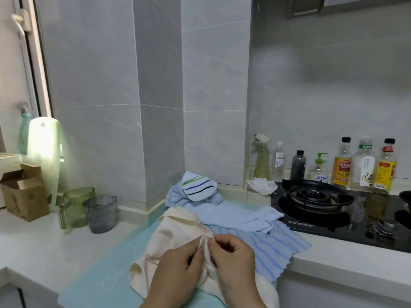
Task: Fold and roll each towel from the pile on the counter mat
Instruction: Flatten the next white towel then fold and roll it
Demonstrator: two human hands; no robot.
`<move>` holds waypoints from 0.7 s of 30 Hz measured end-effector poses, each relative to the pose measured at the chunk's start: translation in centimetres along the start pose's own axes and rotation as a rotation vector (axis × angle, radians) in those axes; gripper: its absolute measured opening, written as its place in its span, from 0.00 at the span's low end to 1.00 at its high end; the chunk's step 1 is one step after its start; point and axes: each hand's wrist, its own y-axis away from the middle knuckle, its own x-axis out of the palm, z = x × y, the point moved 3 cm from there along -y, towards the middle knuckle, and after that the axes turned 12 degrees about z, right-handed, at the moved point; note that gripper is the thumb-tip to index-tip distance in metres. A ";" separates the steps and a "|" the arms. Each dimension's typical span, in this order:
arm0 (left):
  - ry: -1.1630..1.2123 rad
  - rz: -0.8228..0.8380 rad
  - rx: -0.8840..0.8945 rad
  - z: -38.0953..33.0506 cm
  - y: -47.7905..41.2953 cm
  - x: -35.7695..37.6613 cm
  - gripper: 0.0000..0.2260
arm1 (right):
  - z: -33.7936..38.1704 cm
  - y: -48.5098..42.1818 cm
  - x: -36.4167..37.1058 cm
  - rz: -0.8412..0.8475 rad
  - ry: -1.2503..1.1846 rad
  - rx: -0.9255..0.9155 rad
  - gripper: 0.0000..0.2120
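A cream towel [169,236] lies crumpled on the pale turquoise counter mat [106,274]. My left hand [178,270] and my right hand [233,261] both pinch a bunched edge of it at the middle, fingertips close together. Behind it a plain light blue towel [240,215] lies spread, partly over a blue striped towel [273,250] whose corner hangs past the counter's front edge. Further back, a small white towel with green and blue stripes [199,186] sits on top of another blue striped cloth [175,196] against the wall corner.
A black gas hob [333,207] with a burner is at the right, with several bottles [342,165] and a spray bottle [262,161] behind it. A crumpled white cloth [262,185] lies by the hob. Two plastic jugs [89,207] and a cardboard box [24,194] stand at the left.
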 end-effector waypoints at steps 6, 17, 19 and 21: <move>0.003 0.014 -0.002 0.4 -0.1 -0.1 0.15 | 0.8 0.1 0.0 0.190 -0.018 0.058 0.05; -0.227 -0.014 0.012 1.7 -0.3 0.6 0.25 | 0.4 -0.4 -0.1 0.358 -0.382 0.279 0.20; -0.213 -0.025 0.030 1.6 -0.3 0.5 0.23 | 0.5 -0.5 0.0 0.340 -0.384 0.286 0.18; -0.201 -0.053 0.043 1.4 -0.3 0.3 0.21 | 0.3 -0.8 -0.3 0.317 -0.340 0.283 0.23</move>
